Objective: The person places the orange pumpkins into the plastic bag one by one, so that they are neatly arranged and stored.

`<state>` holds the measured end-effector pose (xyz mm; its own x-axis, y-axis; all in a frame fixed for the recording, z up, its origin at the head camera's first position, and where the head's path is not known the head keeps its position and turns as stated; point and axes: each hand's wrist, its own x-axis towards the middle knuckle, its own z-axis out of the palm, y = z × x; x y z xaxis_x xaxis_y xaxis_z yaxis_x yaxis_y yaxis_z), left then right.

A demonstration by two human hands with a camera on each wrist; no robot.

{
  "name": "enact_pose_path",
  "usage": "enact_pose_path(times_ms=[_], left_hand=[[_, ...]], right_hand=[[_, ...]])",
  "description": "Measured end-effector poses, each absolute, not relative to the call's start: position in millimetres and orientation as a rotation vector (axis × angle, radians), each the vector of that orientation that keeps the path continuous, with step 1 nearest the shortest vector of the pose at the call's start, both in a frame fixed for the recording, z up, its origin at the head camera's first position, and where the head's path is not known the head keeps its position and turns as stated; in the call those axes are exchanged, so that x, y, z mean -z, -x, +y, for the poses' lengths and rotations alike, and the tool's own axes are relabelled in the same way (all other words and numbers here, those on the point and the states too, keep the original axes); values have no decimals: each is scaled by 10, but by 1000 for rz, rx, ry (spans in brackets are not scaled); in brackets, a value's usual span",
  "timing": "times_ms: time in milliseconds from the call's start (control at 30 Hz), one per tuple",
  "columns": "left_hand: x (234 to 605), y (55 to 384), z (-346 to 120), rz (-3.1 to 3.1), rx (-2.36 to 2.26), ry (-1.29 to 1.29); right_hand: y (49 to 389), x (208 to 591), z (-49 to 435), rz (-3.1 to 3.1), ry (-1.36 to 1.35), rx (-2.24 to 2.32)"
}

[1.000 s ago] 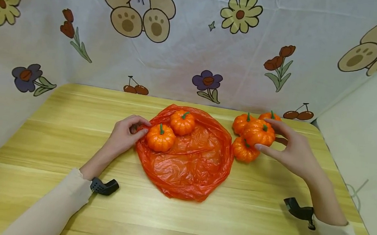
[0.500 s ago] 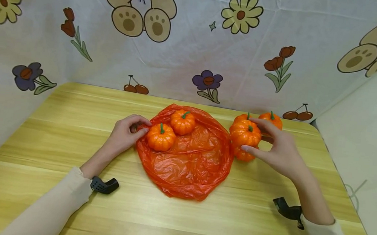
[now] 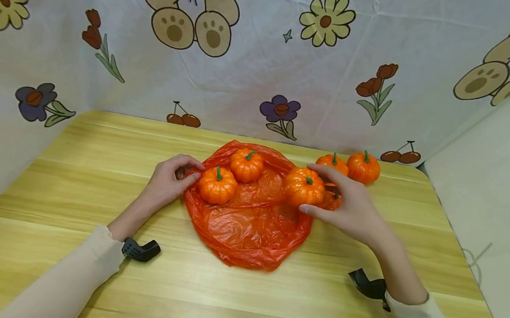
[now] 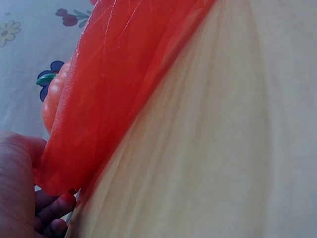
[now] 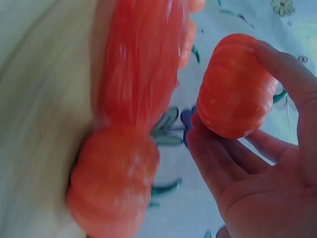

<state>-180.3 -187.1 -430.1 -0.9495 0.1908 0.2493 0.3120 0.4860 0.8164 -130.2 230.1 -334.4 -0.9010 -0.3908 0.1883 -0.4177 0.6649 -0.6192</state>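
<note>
A thin red plastic bag (image 3: pixel 243 234) lies spread on the table with its rim rolled up, and two small orange pumpkins (image 3: pixel 217 186) with green stems sit in its left part. At the left rim my left hand (image 3: pixel 171 179) pinches the plastic between thumb and fingers; the left wrist view shows the bag's edge (image 4: pixel 64 173) gripped there. My right hand (image 3: pixel 347 206) holds another pumpkin (image 3: pixel 299 188) between thumb and fingers, raised over the bag's right rim. In the right wrist view this held pumpkin (image 5: pixel 235 89) hangs above the bag wall (image 5: pixel 141 64).
Right of the bag stand more pumpkins (image 3: pixel 364 168), one partly hidden behind my right hand. A patterned cloth (image 3: pixel 239 86) hangs behind the wooden table (image 3: pixel 97 164), and a pale wall (image 3: pixel 491 192) borders the right side. Black wrist cameras (image 3: pixel 141 250) sit on both forearms.
My right hand has carried its pumpkin leftward from above the other pumpkins to over the bag's right rim. The left hand keeps its place on the bag.
</note>
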Motion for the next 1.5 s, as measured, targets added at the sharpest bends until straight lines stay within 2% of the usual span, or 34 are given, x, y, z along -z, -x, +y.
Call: enact_pose_path(times_ms=[633, 1500], left_hand=[[4308, 1813, -1859, -2609, 1444, 447], [4312, 1819, -1868, -2597, 1432, 452]], right_hand=[[1150, 3543, 1611, -2852, -1034, -1088], [1090, 3735, 1104, -2958, -1151, -1094]])
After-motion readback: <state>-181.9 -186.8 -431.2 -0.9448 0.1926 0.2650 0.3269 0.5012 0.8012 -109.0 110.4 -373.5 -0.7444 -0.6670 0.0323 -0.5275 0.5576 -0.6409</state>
